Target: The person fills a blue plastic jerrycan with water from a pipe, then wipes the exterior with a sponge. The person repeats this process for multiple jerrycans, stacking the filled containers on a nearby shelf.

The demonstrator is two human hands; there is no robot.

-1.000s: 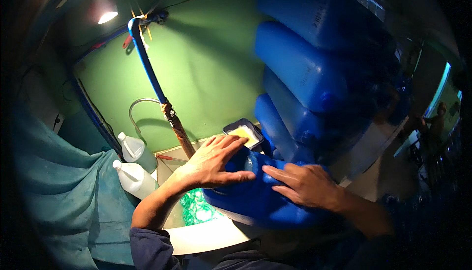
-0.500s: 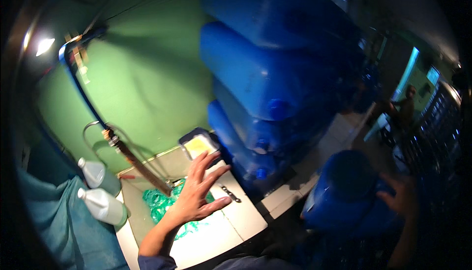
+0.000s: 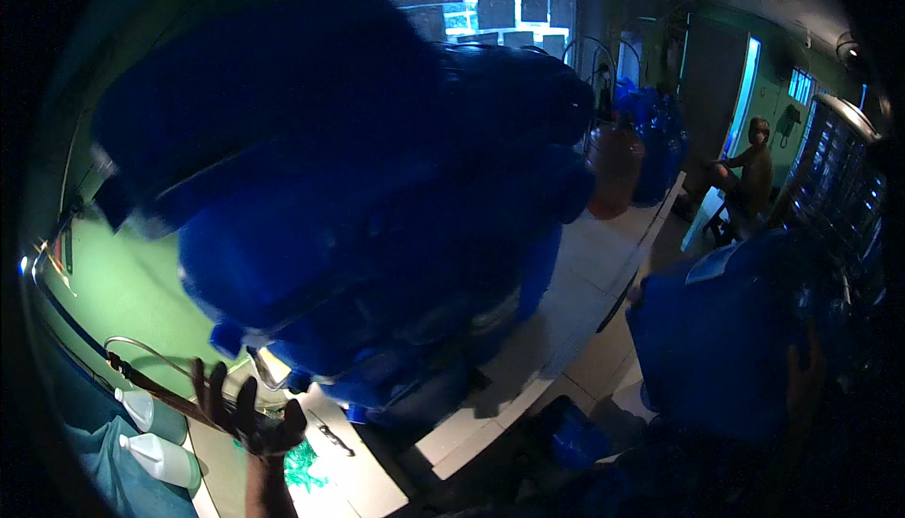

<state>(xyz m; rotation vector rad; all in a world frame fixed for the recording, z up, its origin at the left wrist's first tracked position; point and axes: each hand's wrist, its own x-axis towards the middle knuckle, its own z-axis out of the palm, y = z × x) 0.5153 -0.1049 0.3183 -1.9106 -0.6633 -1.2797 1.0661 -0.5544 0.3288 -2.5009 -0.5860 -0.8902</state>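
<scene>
My left hand [image 3: 259, 416] is raised over the white tiled counter, fingers spread and nothing in them. Below it lie crumpled green plastic pieces [image 3: 303, 466], and beside it a small dark-handled tool [image 3: 331, 436]. At the right, my dim right hand [image 3: 804, 377] is against the side of a large blue water container [image 3: 716, 339], gripping it as far as the shadow shows. The container's lower part fades into darkness. Ahead rises a stack of similar blue water containers [image 3: 358, 226], blurred.
Two whitish jugs [image 3: 162, 459] stand at the left by a teal cloth [image 3: 99, 476]. A hose [image 3: 170, 395] slants over the counter. A reddish container [image 3: 615, 169] stands on the far tiled ledge [image 3: 584, 278]. Another person [image 3: 752, 169] sits at the back right.
The view has swung right, so the stack and counter sit further left. My left hand stays open, now in shadow. The blue container at the right appears larger and shifted, my right hand still on it.
</scene>
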